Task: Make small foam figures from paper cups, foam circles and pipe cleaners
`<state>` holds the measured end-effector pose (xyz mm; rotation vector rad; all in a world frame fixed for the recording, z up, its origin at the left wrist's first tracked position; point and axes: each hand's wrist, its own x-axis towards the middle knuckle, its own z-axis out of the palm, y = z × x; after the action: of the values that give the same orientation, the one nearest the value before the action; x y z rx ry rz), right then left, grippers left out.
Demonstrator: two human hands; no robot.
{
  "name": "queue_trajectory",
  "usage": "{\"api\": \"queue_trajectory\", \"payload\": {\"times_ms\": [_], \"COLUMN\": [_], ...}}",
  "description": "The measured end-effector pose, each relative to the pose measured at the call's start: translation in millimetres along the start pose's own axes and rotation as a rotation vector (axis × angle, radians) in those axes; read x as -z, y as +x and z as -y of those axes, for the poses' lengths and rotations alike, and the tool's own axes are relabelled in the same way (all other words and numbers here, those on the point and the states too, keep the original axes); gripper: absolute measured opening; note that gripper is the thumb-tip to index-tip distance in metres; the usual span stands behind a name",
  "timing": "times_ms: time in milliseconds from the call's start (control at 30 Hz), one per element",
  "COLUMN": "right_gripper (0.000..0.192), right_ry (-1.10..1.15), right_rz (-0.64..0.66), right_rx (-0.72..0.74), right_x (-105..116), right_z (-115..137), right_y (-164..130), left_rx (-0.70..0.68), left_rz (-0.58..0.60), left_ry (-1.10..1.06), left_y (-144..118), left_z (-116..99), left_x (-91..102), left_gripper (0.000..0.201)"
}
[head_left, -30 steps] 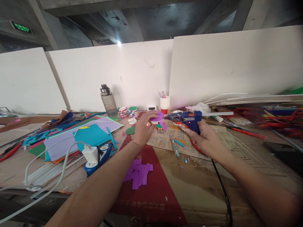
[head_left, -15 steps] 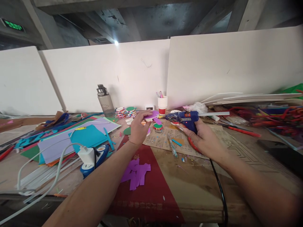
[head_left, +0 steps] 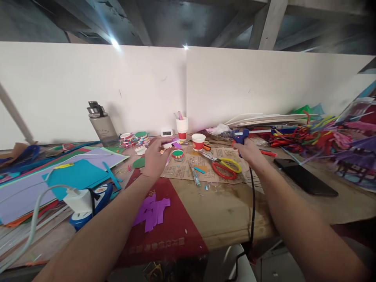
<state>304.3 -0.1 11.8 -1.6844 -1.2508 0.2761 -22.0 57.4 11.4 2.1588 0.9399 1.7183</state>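
Note:
My left hand (head_left: 155,157) pinches a small white round piece with a purple top (head_left: 168,145). A purple paper strip (head_left: 176,142) sticks out from its right side; the fingers partly hide the piece. My right hand (head_left: 249,152) is wrapped round the handle of a blue hot glue gun (head_left: 241,136), its nozzle pointing left and a white glue stick (head_left: 260,131) out of its back. Between the hands are a green-topped small round piece (head_left: 178,154), a paper cup (head_left: 198,142) and scissors (head_left: 226,167) with one red and one yellow handle loop.
Purple paper strips (head_left: 152,211) lie on a red sheet (head_left: 173,243) in front. Left are coloured paper sheets (head_left: 79,176), a power strip (head_left: 101,196) and a bottle (head_left: 102,125). A phone (head_left: 305,176) and a pile of colourful craft sticks (head_left: 293,135) lie right. The gun's black cord (head_left: 253,207) hangs over the edge.
The glue gun has moved right, away from the purple-topped piece, exposing the paper cup and scissors. My left hand still holds the piece. The view has turned right.

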Motion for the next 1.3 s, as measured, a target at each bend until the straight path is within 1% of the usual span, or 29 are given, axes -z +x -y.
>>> {"api": "queue_trajectory", "payload": {"times_ms": [100, 200, 333, 433, 467, 533, 600, 700, 733, 767, 800, 867, 933, 1033, 1100, 1200, 1300], "right_gripper": [0.012, 0.013, 0.017, 0.026, 0.029, 0.03, 0.027, 0.021, 0.018, 0.015, 0.013, 0.012, 0.013, 0.014, 0.014, 0.015, 0.014], "right_ry": [-0.208, -0.345, -0.482, -0.574, -0.591, -0.588, -0.54, -0.409, -0.31, -0.237, -0.195, -0.158, -0.17, -0.262, -0.347, -0.435, -0.473], "right_rz": [-0.023, 0.008, 0.041, -0.013, -0.04, -0.061, -0.017, 0.118, 0.192, 0.277, 0.35, 0.473, 0.518, 0.506, 0.528, 0.575, 0.577], "right_rx": [-0.151, -0.226, -0.247, -0.234, -0.208, -0.107, 0.027, 0.243, 0.382, 0.505, 0.588, 0.688, 0.691, 0.581, 0.516, 0.469, 0.457], "right_x": [8.2, 8.6, 9.5, 13.3, 13.7, 10.8, 1.8, -19.6, -27.2, -34.2, -40.5, -50.6, -57.7, -65.0, -68.6, -72.3, -73.7], "right_z": [-17.5, -27.0, -31.3, -26.6, -22.9, -12.5, 0.6, 20.2, 25.6, 30.1, 33.4, 36.8, 36.3, 32.6, 31.1, 32.1, 34.8], "right_y": [8.1, 11.2, 8.2, 2.5, 0.4, -4.4, -11.4, -28.7, -35.8, -42.9, -49.6, -59.7, -64.5, -64.0, -62.3, -61.4, -62.5], "left_rx": [-0.007, 0.001, 0.025, 0.054, 0.078, 0.154, 0.239, 0.32, 0.333, 0.34, 0.342, 0.34, 0.338, 0.344, 0.354, 0.36, 0.359], "left_rz": [0.015, 0.009, -0.007, -0.032, -0.044, -0.089, -0.156, -0.23, -0.237, -0.235, -0.228, -0.201, -0.169, -0.128, -0.101, -0.074, -0.065], "left_ry": [-0.017, -0.023, -0.055, -0.083, -0.117, -0.223, -0.349, -0.478, -0.491, -0.493, -0.487, -0.474, -0.465, -0.457, -0.456, -0.444, -0.43], "left_y": [-1.3, -1.3, -0.8, 0.0, 0.6, 2.6, 5.1, 8.0, 8.3, 8.3, 7.9, 6.6, 5.0, 3.1, 2.1, 0.6, -0.9], "left_z": [-2.9, -3.2, -2.4, -4.1, -4.9, -6.3, -6.3, -3.8, -2.8, -2.0, -1.6, -2.4, -5.2, -10.1, -11.3, -8.9, -4.6], "left_x": [-2.1, -3.1, -3.1, -3.6, -4.1, -5.1, -6.0, -6.1, -6.1, -6.0, -6.0, -6.6, -7.7, -9.9, -11.4, -13.5, -15.2], "left_gripper": [0.021, 0.02, 0.021, 0.021, 0.022, 0.026, 0.031, 0.034, 0.035, 0.034, 0.034, 0.035, 0.037, 0.036, 0.033, 0.033, 0.033]}}
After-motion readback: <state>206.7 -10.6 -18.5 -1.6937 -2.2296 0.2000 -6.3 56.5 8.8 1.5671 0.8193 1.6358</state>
